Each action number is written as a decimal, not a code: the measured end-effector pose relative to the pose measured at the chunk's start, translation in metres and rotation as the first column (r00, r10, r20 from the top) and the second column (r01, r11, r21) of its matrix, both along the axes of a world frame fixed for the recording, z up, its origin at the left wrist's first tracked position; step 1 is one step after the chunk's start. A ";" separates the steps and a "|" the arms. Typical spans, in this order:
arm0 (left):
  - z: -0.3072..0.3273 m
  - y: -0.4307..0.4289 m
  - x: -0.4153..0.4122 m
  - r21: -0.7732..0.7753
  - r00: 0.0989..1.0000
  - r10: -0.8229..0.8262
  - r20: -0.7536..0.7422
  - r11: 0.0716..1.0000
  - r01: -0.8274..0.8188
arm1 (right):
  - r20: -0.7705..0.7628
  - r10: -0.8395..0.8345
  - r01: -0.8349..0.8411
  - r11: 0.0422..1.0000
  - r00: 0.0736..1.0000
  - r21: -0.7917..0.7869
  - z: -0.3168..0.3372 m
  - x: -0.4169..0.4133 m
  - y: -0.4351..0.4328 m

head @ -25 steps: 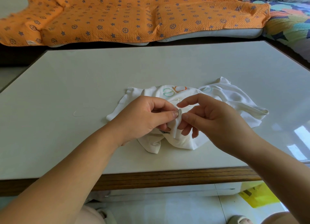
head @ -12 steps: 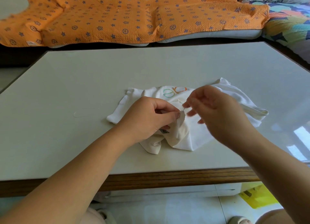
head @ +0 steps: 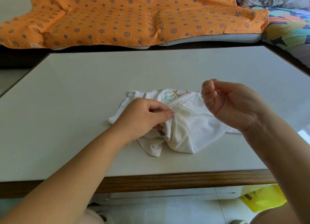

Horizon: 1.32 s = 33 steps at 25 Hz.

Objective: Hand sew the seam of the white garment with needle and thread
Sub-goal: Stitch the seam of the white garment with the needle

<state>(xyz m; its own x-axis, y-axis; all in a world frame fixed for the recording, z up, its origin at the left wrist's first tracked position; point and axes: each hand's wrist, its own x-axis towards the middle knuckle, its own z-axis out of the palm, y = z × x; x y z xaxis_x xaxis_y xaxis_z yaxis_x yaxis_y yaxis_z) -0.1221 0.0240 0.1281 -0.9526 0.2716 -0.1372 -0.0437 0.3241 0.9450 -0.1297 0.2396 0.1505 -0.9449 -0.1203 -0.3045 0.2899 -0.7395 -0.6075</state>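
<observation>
The white garment lies crumpled on the white table, with a green and orange print near its far edge. My left hand pinches a raised fold of the cloth between thumb and fingers. My right hand is lifted to the right of the fold, fingers curled, pinching the needle, which is mostly hidden in the fingers. A thin taut thread runs from the fold up to those fingers.
A loose loop of thread lies on the table left of the garment. An orange patterned blanket covers the sofa behind the table. A yellow bag sits on the floor under the table's near right corner.
My right hand has drawn away from the fold, up and to the right, pulling the thread taut. My left hand keeps its pinch on the cloth.
</observation>
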 end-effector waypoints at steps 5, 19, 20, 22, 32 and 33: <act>0.003 -0.003 -0.002 0.017 0.999 0.000 0.035 1.000 -0.001 | -0.051 -0.126 0.132 0.982 0.991 0.138 -0.006 -0.006 -0.002; 0.013 -0.023 -0.010 0.323 0.984 -0.105 0.146 0.945 0.053 | -0.359 0.021 0.355 -0.212 0.933 0.911 -0.056 -0.028 0.026; 0.013 -0.025 -0.011 0.352 0.983 -0.115 0.140 0.934 0.059 | -0.345 0.016 0.339 -0.234 0.938 0.911 -0.057 -0.028 0.029; 0.012 -0.028 -0.013 0.404 0.985 -0.112 0.134 0.913 0.049 | -0.316 0.011 0.308 -0.266 0.949 0.914 -0.061 -0.031 0.033; 0.010 -0.027 -0.015 0.398 0.987 -0.094 0.127 0.917 0.036 | -0.331 0.023 0.328 -0.203 0.943 0.923 -0.044 -0.020 0.015; 0.009 -0.025 -0.015 0.391 0.988 -0.084 0.127 0.920 0.027 | -0.385 0.041 0.387 -0.145 0.922 0.911 -0.035 -0.012 0.003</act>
<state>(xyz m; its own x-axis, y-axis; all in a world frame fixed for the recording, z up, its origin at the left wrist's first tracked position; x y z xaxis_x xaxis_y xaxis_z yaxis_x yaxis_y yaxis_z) -0.1367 -0.0015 0.1376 -0.9135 0.3820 -0.1403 -0.1759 -0.0597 0.9826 -0.1413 0.2422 0.1153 -0.9122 0.2796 0.2997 -0.0074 0.7198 -0.6941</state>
